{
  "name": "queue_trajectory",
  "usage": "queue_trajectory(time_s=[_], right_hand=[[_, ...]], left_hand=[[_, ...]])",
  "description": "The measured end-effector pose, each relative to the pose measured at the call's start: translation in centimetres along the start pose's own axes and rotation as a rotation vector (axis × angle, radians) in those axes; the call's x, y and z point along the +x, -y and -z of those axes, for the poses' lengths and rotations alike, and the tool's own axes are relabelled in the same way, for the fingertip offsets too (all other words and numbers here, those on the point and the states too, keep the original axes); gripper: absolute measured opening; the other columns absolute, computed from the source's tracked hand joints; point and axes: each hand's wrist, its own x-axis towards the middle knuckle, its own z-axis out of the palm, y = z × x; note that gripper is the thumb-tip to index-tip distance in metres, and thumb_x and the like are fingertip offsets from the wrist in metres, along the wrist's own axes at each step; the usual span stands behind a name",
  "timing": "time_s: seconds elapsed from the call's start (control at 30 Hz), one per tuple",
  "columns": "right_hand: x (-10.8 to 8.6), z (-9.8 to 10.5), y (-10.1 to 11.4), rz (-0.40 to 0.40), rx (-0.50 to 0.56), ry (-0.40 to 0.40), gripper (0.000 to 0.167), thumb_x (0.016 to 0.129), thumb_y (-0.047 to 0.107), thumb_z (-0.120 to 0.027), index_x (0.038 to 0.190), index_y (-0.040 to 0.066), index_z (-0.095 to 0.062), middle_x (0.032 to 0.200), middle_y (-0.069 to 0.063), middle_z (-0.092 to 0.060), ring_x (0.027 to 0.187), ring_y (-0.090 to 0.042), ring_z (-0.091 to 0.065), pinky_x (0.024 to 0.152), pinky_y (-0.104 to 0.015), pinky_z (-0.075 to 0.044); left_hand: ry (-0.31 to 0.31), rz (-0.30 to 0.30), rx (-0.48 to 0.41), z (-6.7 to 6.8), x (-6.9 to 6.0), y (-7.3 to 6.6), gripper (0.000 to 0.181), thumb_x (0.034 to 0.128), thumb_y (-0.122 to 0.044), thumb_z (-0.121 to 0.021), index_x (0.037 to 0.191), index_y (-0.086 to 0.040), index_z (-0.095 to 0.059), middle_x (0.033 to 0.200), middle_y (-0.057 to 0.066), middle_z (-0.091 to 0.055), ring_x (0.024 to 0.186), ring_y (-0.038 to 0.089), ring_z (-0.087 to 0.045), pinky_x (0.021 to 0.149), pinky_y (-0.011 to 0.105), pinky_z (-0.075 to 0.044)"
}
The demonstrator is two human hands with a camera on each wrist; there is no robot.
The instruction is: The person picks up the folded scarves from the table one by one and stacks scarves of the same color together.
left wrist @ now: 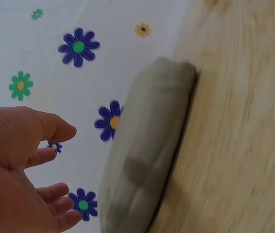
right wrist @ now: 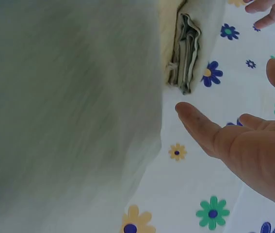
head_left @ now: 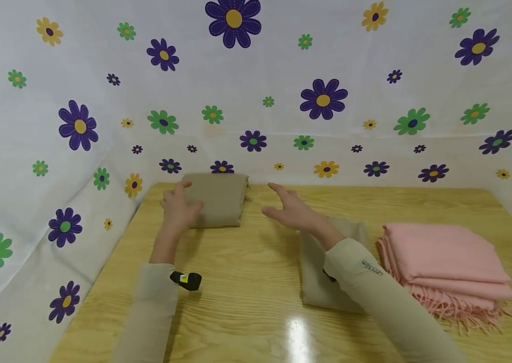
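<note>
A folded olive-beige scarf [head_left: 221, 201] with a little fringe on its right side lies at the back left of the table. My left hand [head_left: 179, 207] is over its left end, fingers spread; the left wrist view shows a gap between the hand [left wrist: 16, 174] and the scarf [left wrist: 147, 145]. To the right of that scarf my right hand [head_left: 292, 209] is held in the air, thumb and fingers apart, holding nothing. Beneath the right forearm lies a second folded scarf, grey-beige [head_left: 328, 287], partly hidden by the sleeve. Its cloth [right wrist: 69, 107] fills much of the right wrist view.
A folded pink scarf [head_left: 446, 257] with long fringe lies at the right of the wooden table [head_left: 229, 312]. Behind and to the left hangs a white flower-printed cloth [head_left: 278, 65], close to the table's back edge.
</note>
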Motion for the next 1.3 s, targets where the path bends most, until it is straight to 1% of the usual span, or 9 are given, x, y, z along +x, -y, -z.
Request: queue_trajectory(time_s=[0.13,0.33,0.43,0.53,0.7,0.9,1.1,1.2,1.3], right_hand=[[1.6,-1.5,1.0,-0.016,0.1,0.049,0.073,0.102,0.036,-0.053,0.16,0.015,-0.014,0.163,-0.018,-0.018,0.15,-0.037,-0.009,0.116,-0.057,-0.02],[3.4,-3.8,2.3,0.004,0.195,0.122,0.074,0.103,0.034,-0.052,0.16,0.012,-0.01,0.163,-0.021,-0.015,0.15,-0.038,-0.008,0.117,-0.055,-0.019],[4.1,-4.5,2.9,0.021,0.186,0.114,0.073,0.103,0.03,-0.053,0.16,0.012,-0.012,0.163,-0.022,-0.014,0.15,-0.039,-0.009,0.116,-0.056,-0.02],[4.7,-5.0,3.4,0.016,0.154,0.088,0.071,0.102,0.031,-0.054,0.16,0.014,-0.016,0.161,-0.023,-0.015,0.149,-0.04,-0.01,0.116,-0.058,-0.022],[6.2,-6.0,3.7,-0.001,0.148,0.051,0.068,0.103,0.03,-0.053,0.159,0.014,-0.019,0.16,-0.026,-0.019,0.148,-0.041,-0.015,0.115,-0.057,-0.023],[7.9,-7.0,3.4,-0.02,0.094,0.022,0.067,0.103,0.03,-0.052,0.159,0.012,-0.019,0.158,-0.026,-0.024,0.147,-0.043,-0.018,0.117,-0.054,-0.022],[9.4,-7.3,3.3,-0.009,-0.001,0.039,0.069,0.103,0.028,-0.052,0.16,0.014,-0.016,0.158,-0.025,-0.026,0.147,-0.043,-0.017,0.117,-0.053,-0.022],[9.7,-7.7,3.1,-0.055,-0.038,0.061,0.07,0.103,0.027,-0.052,0.161,0.018,-0.014,0.157,-0.031,-0.023,0.143,-0.042,-0.028,0.108,-0.049,-0.039],[9.9,-8.0,3.1,-0.138,-0.036,0.092,0.07,0.102,0.024,-0.052,0.161,0.022,-0.014,0.158,-0.032,-0.016,0.124,-0.039,-0.05,0.083,-0.04,-0.055]], left_hand=[[0.078,0.0,0.013,1.2,1.0,1.1,0.07,0.0939,-0.02,-0.058,0.155,-0.01,-0.025,0.15,0.037,-0.015,0.136,0.052,-0.012,0.106,0.064,-0.028],[0.176,0.021,0.096,1.8,2.1,2.8,0.071,0.0988,-0.028,-0.055,0.157,-0.009,-0.019,0.152,0.04,-0.012,0.138,0.058,-0.009,0.109,0.069,-0.019],[0.207,0.02,0.142,1.6,2.9,3.6,0.073,0.1001,-0.031,-0.054,0.158,-0.01,-0.016,0.152,0.041,-0.012,0.139,0.06,-0.01,0.11,0.07,-0.017],[0.258,0.016,0.22,1.1,3.6,4.3,0.082,0.0993,-0.036,-0.056,0.16,-0.01,-0.007,0.153,0.041,-0.01,0.139,0.06,-0.012,0.11,0.069,-0.018],[0.319,-0.006,0.341,0.6,4.8,4.5,0.096,0.0951,-0.041,-0.062,0.159,-0.009,0.002,0.154,0.042,-0.007,0.139,0.061,-0.012,0.11,0.07,-0.018],[0.353,-0.006,0.336,0.9,5.5,4.2,0.09,0.0977,-0.043,-0.056,0.159,-0.008,-0.001,0.154,0.041,-0.011,0.137,0.061,-0.017,0.109,0.069,-0.02],[0.315,0.001,0.371,0.5,5.6,4.2,0.084,0.0988,-0.044,-0.055,0.16,-0.013,-0.007,0.154,0.039,-0.014,0.134,0.062,-0.018,0.106,0.071,-0.023],[0.304,-0.007,0.369,0.2,5.7,4.1,0.082,0.0983,-0.043,-0.056,0.16,-0.015,-0.01,0.153,0.039,-0.015,0.133,0.063,-0.018,0.106,0.071,-0.025],[0.306,-0.006,0.355,0.1,5.7,4.1,0.081,0.0979,-0.043,-0.057,0.16,-0.015,-0.012,0.153,0.039,-0.016,0.133,0.062,-0.019,0.106,0.071,-0.025]])
